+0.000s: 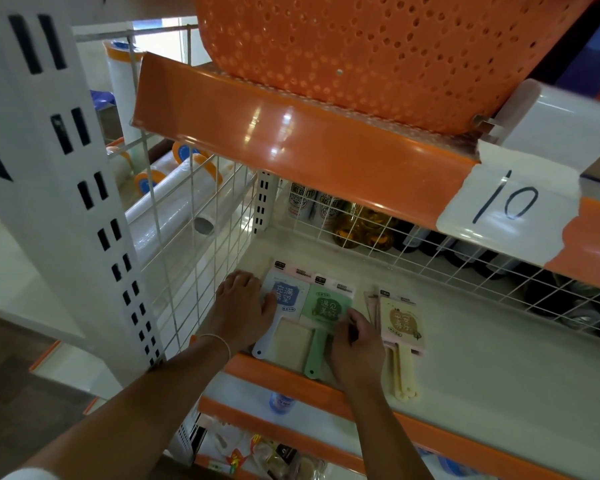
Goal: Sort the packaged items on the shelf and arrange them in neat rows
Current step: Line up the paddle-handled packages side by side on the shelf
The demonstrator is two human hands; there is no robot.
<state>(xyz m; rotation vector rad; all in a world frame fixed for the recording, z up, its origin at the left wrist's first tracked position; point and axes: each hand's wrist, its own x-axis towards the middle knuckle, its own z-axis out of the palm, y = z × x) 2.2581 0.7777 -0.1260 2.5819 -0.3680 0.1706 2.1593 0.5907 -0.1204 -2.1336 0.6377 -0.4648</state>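
Note:
Three piles of packaged handled items lie side by side on the cream shelf. The blue-labelled pack is at the left with a white handle. The green pack is in the middle, its green handle reaching the shelf's front lip. The beige pack sits to the right, on a stack with cream handles. My left hand lies flat on the left edge of the blue pack. My right hand pinches the lower right part of the green pack.
A white wire grid walls the shelf on the left and back. The orange shelf edge above carries a perforated orange basket and a "10" label. Bottles stand behind the back grid. Plastic rolls lie at the left.

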